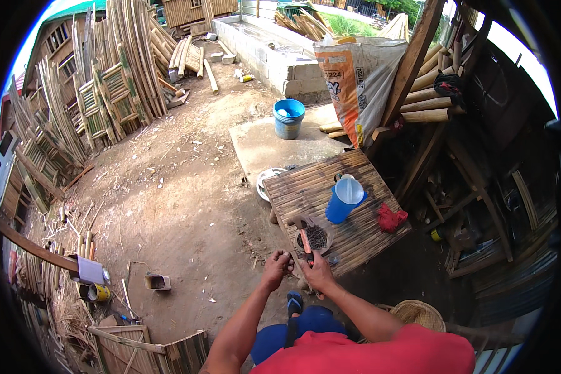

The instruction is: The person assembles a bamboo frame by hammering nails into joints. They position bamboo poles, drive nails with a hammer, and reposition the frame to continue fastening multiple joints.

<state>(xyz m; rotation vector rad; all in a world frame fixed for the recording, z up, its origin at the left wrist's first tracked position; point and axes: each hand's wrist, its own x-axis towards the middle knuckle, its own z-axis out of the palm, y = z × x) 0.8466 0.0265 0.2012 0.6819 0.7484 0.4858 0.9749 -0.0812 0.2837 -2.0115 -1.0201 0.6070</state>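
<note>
Head view: a slatted bamboo bench [361, 234] is crowded with a blue plastic jug [345, 199], a crumpled red rag [391, 219] and a shallow dish of dark nails [316, 237]. An orange-handled hammer [305, 238] is gripped by the right hand [318, 272] at the bench's near edge. The left hand [277, 266] is curled shut; what's pinched can't be told.

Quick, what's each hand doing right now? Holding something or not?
Left hand: curled shut, maybe pinching something small; what it is cannot be told.
Right hand: closed around the orange-handled hammer, whose head rests by the dish of nails.
</note>
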